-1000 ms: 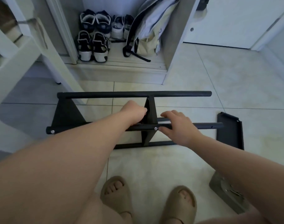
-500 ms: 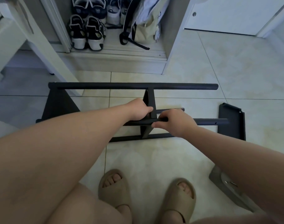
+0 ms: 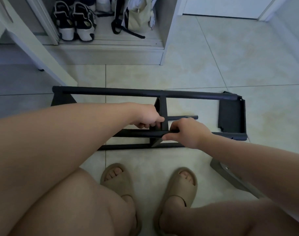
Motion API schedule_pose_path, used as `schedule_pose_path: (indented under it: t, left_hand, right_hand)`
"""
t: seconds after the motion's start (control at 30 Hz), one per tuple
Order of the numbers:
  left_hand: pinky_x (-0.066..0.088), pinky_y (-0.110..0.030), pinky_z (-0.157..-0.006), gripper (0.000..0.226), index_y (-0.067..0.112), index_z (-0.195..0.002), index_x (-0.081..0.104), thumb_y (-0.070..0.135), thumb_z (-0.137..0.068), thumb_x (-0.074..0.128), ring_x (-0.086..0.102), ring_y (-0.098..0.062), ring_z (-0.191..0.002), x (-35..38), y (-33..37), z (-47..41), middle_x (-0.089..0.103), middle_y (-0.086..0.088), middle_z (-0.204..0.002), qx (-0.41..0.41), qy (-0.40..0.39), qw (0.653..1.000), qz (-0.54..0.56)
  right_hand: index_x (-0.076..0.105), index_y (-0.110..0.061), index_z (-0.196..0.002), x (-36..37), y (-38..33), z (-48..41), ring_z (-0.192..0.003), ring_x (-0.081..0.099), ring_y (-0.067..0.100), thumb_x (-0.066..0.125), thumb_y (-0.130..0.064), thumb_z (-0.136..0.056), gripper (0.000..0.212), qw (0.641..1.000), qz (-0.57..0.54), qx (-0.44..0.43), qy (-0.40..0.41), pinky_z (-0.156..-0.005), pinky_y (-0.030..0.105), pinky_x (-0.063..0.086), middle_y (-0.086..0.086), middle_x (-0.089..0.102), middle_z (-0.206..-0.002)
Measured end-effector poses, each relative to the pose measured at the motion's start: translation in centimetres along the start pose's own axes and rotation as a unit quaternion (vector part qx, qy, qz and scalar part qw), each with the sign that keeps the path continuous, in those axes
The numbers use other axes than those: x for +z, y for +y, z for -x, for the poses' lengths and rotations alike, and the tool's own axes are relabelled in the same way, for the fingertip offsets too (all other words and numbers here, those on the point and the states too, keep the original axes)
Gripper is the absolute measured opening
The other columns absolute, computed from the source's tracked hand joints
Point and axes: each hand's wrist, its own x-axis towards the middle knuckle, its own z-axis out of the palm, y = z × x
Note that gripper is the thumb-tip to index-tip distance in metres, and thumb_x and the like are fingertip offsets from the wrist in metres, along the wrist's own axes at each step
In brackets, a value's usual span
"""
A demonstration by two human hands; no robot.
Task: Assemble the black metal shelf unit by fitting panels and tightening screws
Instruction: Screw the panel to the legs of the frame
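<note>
The black metal shelf frame (image 3: 128, 93) lies on its side on the tiled floor, its long tubes running left to right and joined by a middle panel (image 3: 163, 113). My left hand (image 3: 146, 116) is curled around the near tube just left of that panel. My right hand (image 3: 189, 132) grips the same near tube (image 3: 230, 134) just right of the panel, thumb underneath. A loose black panel (image 3: 232, 114) lies flat on the floor at the frame's right end. The left end panel is mostly hidden by my left arm.
A grey tray-like piece (image 3: 230, 176) lies on the floor at the right, partly under my right arm. My feet in beige slides (image 3: 177, 184) are just in front of the frame. A closet step with shoes (image 3: 75, 24) and a bag (image 3: 136, 17) is behind, and a white slanted board (image 3: 31, 43) stands at the left.
The view has tilted down, closer to the frame. My right hand has slid left along the near tube to the middle panel. The left hand has stayed beside it.
</note>
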Motion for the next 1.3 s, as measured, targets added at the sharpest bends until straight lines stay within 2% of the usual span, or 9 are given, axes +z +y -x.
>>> schedule_pose_path:
  t: [0.23, 0.3, 0.43, 0.53, 0.6, 0.7, 1.0, 1.17, 1.3]
  left_hand:
    - [0.026, -0.023, -0.049, 0.032, 0.004, -0.105, 0.068, 0.03, -0.103, 0.051, 0.031, -0.012, -0.051, 2.4, 1.2, -0.3, 0.036, 0.004, -0.055, -0.023, -0.081, 0.996, -0.009]
    - [0.026, -0.023, -0.05, 0.03, 0.006, -0.102, 0.067, 0.031, -0.103, 0.051, 0.031, -0.011, -0.051, 2.5, 1.3, -0.5, 0.035, 0.005, -0.056, -0.032, -0.105, 0.994, -0.009]
    - [0.024, -0.023, -0.052, 0.029, 0.007, -0.102, 0.068, 0.032, -0.103, 0.052, 0.03, -0.011, -0.051, 2.0, 1.2, -1.1, 0.033, 0.006, -0.055, -0.045, -0.133, 0.99, 0.007]
    - [0.024, -0.023, -0.053, 0.027, 0.008, -0.1, 0.068, 0.03, -0.102, 0.052, 0.03, -0.011, -0.051, 1.7, 1.1, -1.5, 0.033, 0.006, -0.054, -0.053, -0.151, 0.987, 0.016]
    - [0.026, -0.022, -0.052, 0.02, 0.011, -0.092, 0.067, 0.024, -0.1, 0.054, 0.03, -0.01, -0.049, 1.5, 1.0, -1.7, 0.033, 0.006, -0.053, -0.055, -0.168, 0.984, 0.022]
    - [0.026, -0.02, -0.049, 0.009, 0.016, -0.085, 0.063, 0.013, -0.092, 0.057, 0.027, -0.01, -0.047, 1.4, 0.8, -1.9, 0.031, 0.006, -0.054, -0.046, -0.19, 0.98, 0.029]
    - [0.031, -0.02, -0.052, 0.029, 0.008, -0.093, 0.074, 0.004, -0.09, 0.045, 0.037, -0.011, -0.052, 1.5, -0.6, -3.6, 0.045, 0.002, -0.061, -0.048, -0.174, 0.98, 0.087]
    - [0.047, -0.02, -0.057, 0.044, 0.006, -0.093, 0.065, -0.015, -0.088, 0.026, 0.054, -0.013, -0.066, 1.8, -1.9, -4.3, 0.061, -0.008, -0.084, -0.068, -0.125, 0.976, 0.168]
    - [0.055, -0.017, -0.066, 0.039, 0.006, -0.102, 0.062, -0.017, -0.095, 0.032, 0.064, -0.011, -0.078, 1.3, -2.4, -4.3, 0.067, -0.009, -0.098, -0.065, -0.15, 0.963, 0.216]
  right_hand:
    - [0.066, -0.026, -0.086, 1.6, 2.0, 2.9, -0.076, 0.061, 0.014, 0.066, -0.074, -0.077, 0.049, 1.0, 0.003, 0.016, 0.0, -0.06, 0.031, 0.044, -0.008, 0.065, -0.078]
    - [0.066, -0.026, -0.098, 2.1, 2.4, 3.2, -0.084, 0.062, 0.014, 0.067, -0.076, -0.074, 0.056, 1.0, -0.009, 0.017, 0.011, -0.062, 0.031, 0.043, -0.011, 0.066, -0.089]
    - [0.036, -0.026, -0.147, 2.8, 3.2, 3.0, -0.128, 0.044, 0.024, 0.071, -0.078, -0.066, 0.103, 0.994, -0.006, -0.017, 0.108, -0.097, 0.041, 0.044, -0.002, 0.043, -0.141]
    - [0.01, -0.027, -0.161, 2.4, 4.1, 2.3, -0.153, 0.008, 0.03, 0.055, -0.094, -0.056, 0.132, 0.987, 0.066, -0.056, 0.137, -0.121, 0.05, 0.017, 0.003, 0.003, -0.168]
    - [-0.007, -0.031, -0.161, 2.0, 4.6, 1.3, -0.155, -0.015, 0.029, 0.04, -0.104, -0.05, 0.141, 0.984, 0.101, -0.081, 0.123, -0.124, 0.054, -0.002, 0.0, -0.02, -0.168]
    - [-0.017, -0.033, -0.159, 1.9, 5.1, 0.0, -0.153, -0.026, 0.03, 0.032, -0.109, -0.048, 0.143, 0.979, 0.135, -0.108, 0.111, -0.122, 0.057, -0.013, 0.003, -0.029, -0.166]
    - [-0.019, -0.036, -0.158, 2.6, 5.7, -1.1, -0.151, -0.031, 0.027, 0.028, -0.107, -0.055, 0.134, 0.978, 0.12, -0.128, 0.116, -0.123, 0.058, -0.011, 0.003, -0.03, -0.165]
    - [-0.015, -0.035, -0.16, 2.7, 5.7, -1.2, -0.15, -0.032, 0.025, 0.031, -0.107, -0.056, 0.133, 0.979, 0.102, -0.132, 0.117, -0.123, 0.057, -0.012, 0.002, -0.029, -0.166]
    - [-0.01, -0.035, -0.161, 2.9, 5.8, -1.2, -0.152, -0.029, 0.025, 0.031, -0.107, -0.056, 0.134, 0.978, 0.094, -0.136, 0.128, -0.123, 0.056, -0.011, 0.001, -0.025, -0.167]
